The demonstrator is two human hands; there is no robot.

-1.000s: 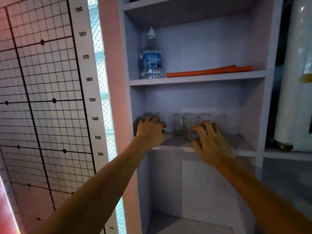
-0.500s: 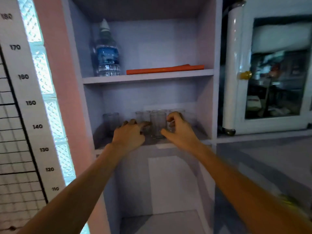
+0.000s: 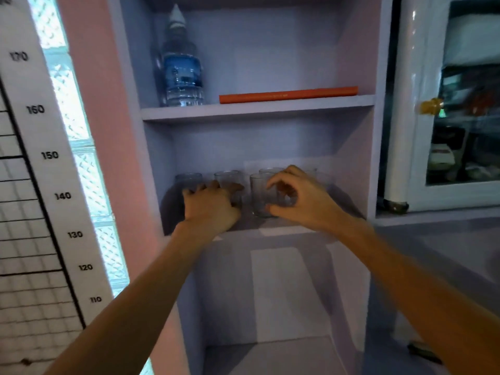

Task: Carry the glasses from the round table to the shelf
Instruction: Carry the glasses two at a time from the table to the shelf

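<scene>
Several clear glasses stand in a row on the middle board of the lilac shelf (image 3: 292, 230). My left hand (image 3: 212, 209) lies with fingers spread against the second glass (image 3: 226, 176); the leftmost glass (image 3: 188, 179) stands free beside it. My right hand (image 3: 297, 200) curls in a C around the front glass (image 3: 257, 193), thumb at its base and forefinger near its rim. Another glass (image 3: 272, 171) shows behind that one, and one more is partly hidden behind my right hand. The round table is out of view.
On the board above stand a water bottle (image 3: 182, 74) and a flat orange bar (image 3: 288, 93). A white glass-door cabinet (image 3: 405, 117) with a brass knob is to the right, and a height chart (image 3: 40, 155) covers the wall on the left. The compartment below holds nothing visible.
My left hand let go of the leftmost glass and moved right to the second one. My right hand shifted from over the front glass to its right side. The view panned right.
</scene>
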